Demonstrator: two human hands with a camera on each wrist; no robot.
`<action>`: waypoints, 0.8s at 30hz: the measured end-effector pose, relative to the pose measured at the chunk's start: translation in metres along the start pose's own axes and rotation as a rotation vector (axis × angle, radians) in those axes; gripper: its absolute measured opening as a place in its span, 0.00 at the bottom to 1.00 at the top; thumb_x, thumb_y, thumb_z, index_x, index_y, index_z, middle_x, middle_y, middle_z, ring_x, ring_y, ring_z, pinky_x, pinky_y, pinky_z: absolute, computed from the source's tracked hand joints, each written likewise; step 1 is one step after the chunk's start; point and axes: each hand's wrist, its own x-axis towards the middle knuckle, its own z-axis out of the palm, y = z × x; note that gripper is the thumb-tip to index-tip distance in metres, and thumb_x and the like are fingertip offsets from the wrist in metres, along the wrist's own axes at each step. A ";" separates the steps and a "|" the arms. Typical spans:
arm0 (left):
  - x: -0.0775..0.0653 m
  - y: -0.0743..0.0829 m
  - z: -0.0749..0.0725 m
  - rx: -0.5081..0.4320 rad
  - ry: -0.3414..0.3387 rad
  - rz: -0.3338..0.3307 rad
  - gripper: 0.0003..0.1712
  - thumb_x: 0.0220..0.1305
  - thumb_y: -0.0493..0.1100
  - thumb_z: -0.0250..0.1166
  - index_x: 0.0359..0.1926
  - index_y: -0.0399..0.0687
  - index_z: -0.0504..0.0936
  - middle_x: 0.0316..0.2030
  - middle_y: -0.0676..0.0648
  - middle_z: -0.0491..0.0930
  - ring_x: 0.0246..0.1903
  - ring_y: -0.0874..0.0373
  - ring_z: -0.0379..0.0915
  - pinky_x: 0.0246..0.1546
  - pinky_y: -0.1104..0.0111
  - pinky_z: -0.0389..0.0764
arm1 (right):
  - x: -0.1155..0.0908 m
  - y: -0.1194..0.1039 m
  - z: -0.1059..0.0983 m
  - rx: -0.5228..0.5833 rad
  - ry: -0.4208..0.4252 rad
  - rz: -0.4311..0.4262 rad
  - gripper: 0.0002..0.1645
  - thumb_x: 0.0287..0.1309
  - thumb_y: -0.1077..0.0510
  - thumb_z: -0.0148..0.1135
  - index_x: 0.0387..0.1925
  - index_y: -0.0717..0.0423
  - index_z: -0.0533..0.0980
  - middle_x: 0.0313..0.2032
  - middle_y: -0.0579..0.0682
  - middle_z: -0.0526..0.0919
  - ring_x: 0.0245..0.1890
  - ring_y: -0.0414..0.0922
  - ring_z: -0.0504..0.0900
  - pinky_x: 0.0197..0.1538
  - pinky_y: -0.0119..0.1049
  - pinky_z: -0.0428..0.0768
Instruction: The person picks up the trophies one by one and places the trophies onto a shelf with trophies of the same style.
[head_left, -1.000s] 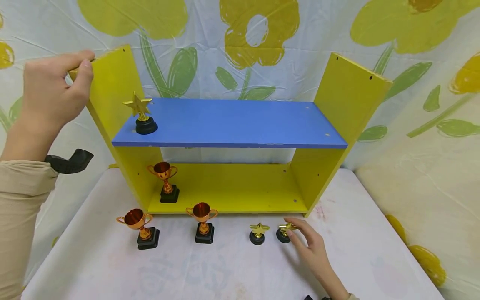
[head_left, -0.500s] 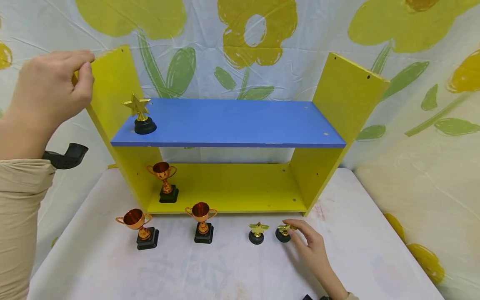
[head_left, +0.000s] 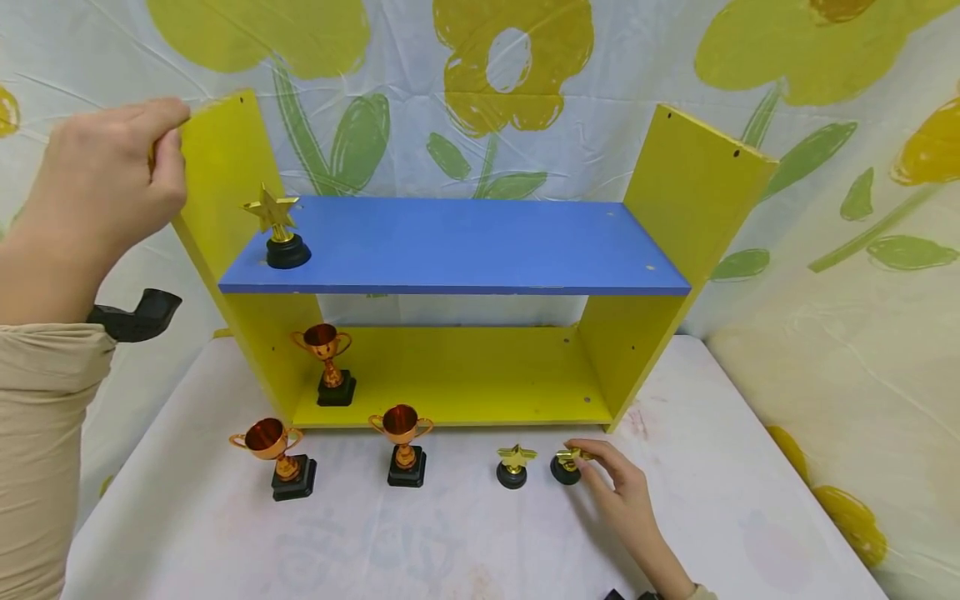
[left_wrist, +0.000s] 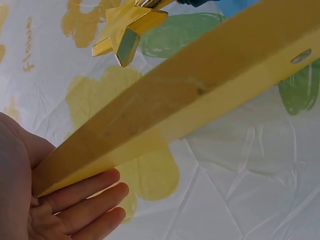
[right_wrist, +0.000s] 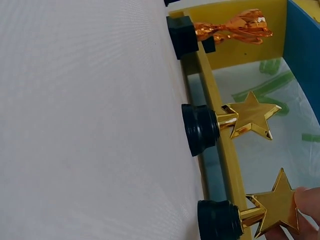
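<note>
My left hand (head_left: 120, 171) holds the top front corner of the shelf's yellow left side panel (head_left: 225, 158). In the left wrist view that panel (left_wrist: 150, 115) runs between thumb and fingers (left_wrist: 92, 205). At the right front, my right hand (head_left: 618, 492) pinches the gold star of a star trophy (head_left: 566, 468) standing on the table; the right wrist view shows fingertips at the star's (right_wrist: 277, 205) edge. A second star trophy (head_left: 513, 467) stands just left of it. Another star trophy (head_left: 281, 233) is on the blue shelf board (head_left: 465, 246), at its left end.
One copper-coloured cup trophy (head_left: 333, 387) stands on the yellow bottom board (head_left: 465, 375). Two more, a left cup trophy (head_left: 292, 477) and a middle cup trophy (head_left: 406, 467), stand on the white table (head_left: 360, 550) before the shelf. Flowered cloth (head_left: 420, 100) hangs behind.
The view shifts slightly. Both hands keep their places, the left at the panel and the right at the star trophy.
</note>
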 end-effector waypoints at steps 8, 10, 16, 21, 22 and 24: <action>-0.001 -0.004 0.004 -0.021 0.049 0.009 0.24 0.71 0.37 0.44 0.57 0.31 0.79 0.51 0.29 0.80 0.48 0.27 0.76 0.52 0.37 0.74 | 0.000 0.000 0.000 -0.031 0.007 -0.012 0.18 0.58 0.76 0.61 0.49 0.64 0.80 0.45 0.57 0.86 0.50 0.37 0.82 0.61 0.27 0.73; -0.001 -0.004 0.005 -0.025 0.055 0.013 0.24 0.71 0.38 0.45 0.57 0.31 0.79 0.51 0.29 0.80 0.48 0.27 0.76 0.53 0.38 0.74 | 0.000 0.000 -0.001 -0.047 0.011 -0.009 0.18 0.58 0.76 0.62 0.49 0.63 0.81 0.45 0.56 0.86 0.50 0.36 0.82 0.61 0.26 0.72; -0.001 -0.004 0.005 -0.020 0.057 0.020 0.24 0.71 0.38 0.45 0.58 0.31 0.79 0.52 0.29 0.80 0.47 0.27 0.77 0.50 0.37 0.75 | 0.001 -0.001 -0.001 -0.056 0.007 -0.001 0.17 0.57 0.75 0.63 0.47 0.61 0.82 0.44 0.54 0.86 0.49 0.37 0.82 0.61 0.26 0.72; 0.000 -0.003 0.003 -0.008 0.027 0.022 0.24 0.71 0.38 0.45 0.60 0.31 0.77 0.55 0.30 0.78 0.48 0.27 0.76 0.50 0.38 0.76 | 0.002 -0.001 -0.001 -0.109 0.011 -0.025 0.18 0.56 0.75 0.65 0.47 0.58 0.83 0.43 0.51 0.87 0.43 0.37 0.82 0.52 0.24 0.76; 0.000 -0.003 0.002 -0.005 0.020 0.019 0.24 0.72 0.38 0.44 0.60 0.31 0.77 0.55 0.30 0.78 0.49 0.27 0.76 0.51 0.38 0.76 | 0.002 -0.001 0.000 -0.120 0.011 -0.028 0.18 0.56 0.74 0.65 0.46 0.58 0.83 0.43 0.51 0.87 0.42 0.37 0.82 0.50 0.24 0.76; -0.001 -0.004 0.000 -0.005 0.016 0.019 0.24 0.72 0.38 0.44 0.60 0.31 0.77 0.56 0.30 0.77 0.49 0.28 0.76 0.52 0.39 0.75 | 0.003 -0.002 0.001 -0.131 0.012 -0.027 0.17 0.56 0.74 0.66 0.46 0.57 0.84 0.42 0.50 0.87 0.41 0.37 0.81 0.48 0.24 0.76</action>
